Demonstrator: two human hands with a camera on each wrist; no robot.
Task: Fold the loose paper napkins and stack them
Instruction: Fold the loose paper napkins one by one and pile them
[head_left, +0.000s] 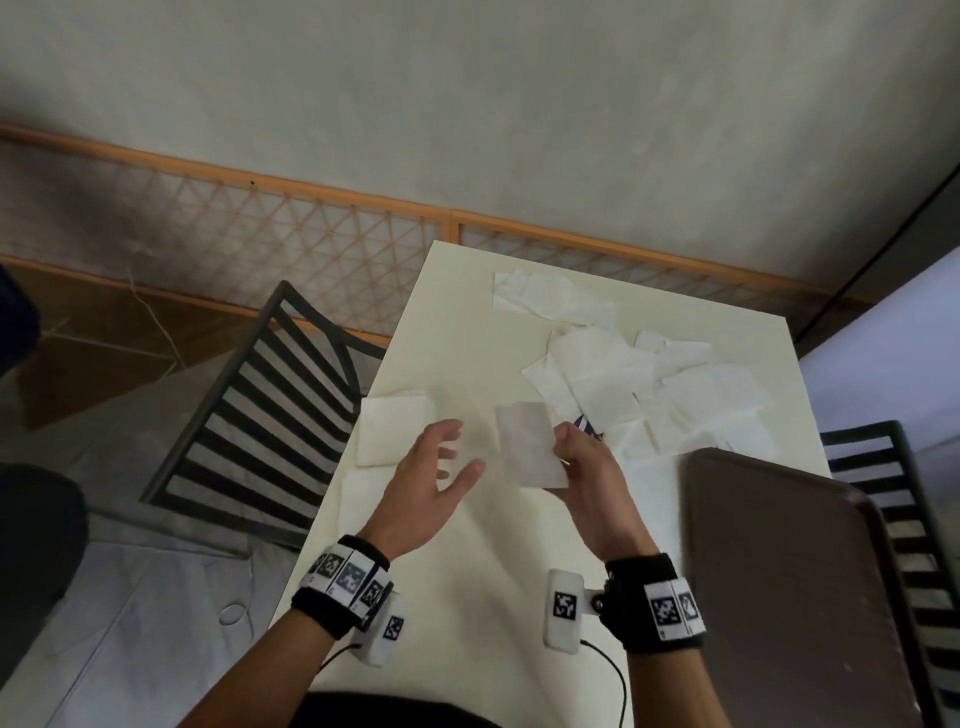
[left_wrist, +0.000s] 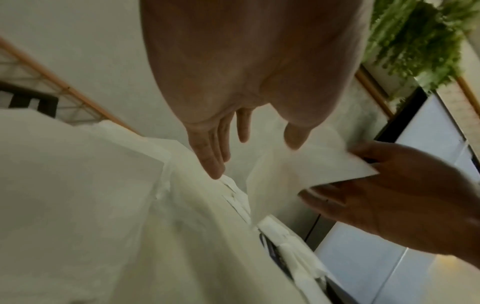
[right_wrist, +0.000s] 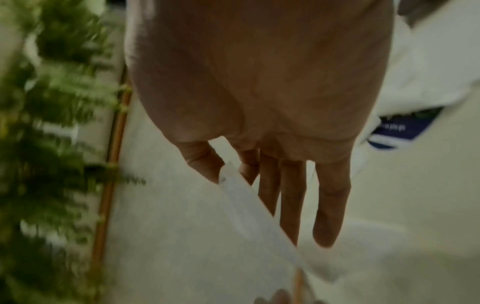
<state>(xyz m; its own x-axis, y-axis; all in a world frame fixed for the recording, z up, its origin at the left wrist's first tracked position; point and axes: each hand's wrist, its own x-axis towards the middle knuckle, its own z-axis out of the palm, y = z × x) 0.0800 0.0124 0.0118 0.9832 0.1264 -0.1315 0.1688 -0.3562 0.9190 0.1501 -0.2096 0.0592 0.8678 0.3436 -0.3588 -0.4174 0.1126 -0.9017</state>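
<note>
My right hand (head_left: 574, 457) pinches a folded white napkin (head_left: 530, 444) by its right edge and holds it above the cream table (head_left: 467, 561); in the right wrist view the napkin (right_wrist: 249, 209) sits between thumb and fingers. My left hand (head_left: 441, 462) hovers open just left of it, fingers spread, holding nothing; its fingers (left_wrist: 207, 152) point toward the napkin (left_wrist: 298, 166). A folded napkin stack (head_left: 395, 434) lies at the table's left edge. Several loose napkins (head_left: 649, 384) are scattered over the far right of the table.
A dark brown tray (head_left: 789, 582) sits at the near right of the table. A purple packet (head_left: 589, 426) peeks out from under the loose napkins. Black slatted chairs (head_left: 260, 415) stand left and right of the table. A wall with an orange lattice panel runs behind.
</note>
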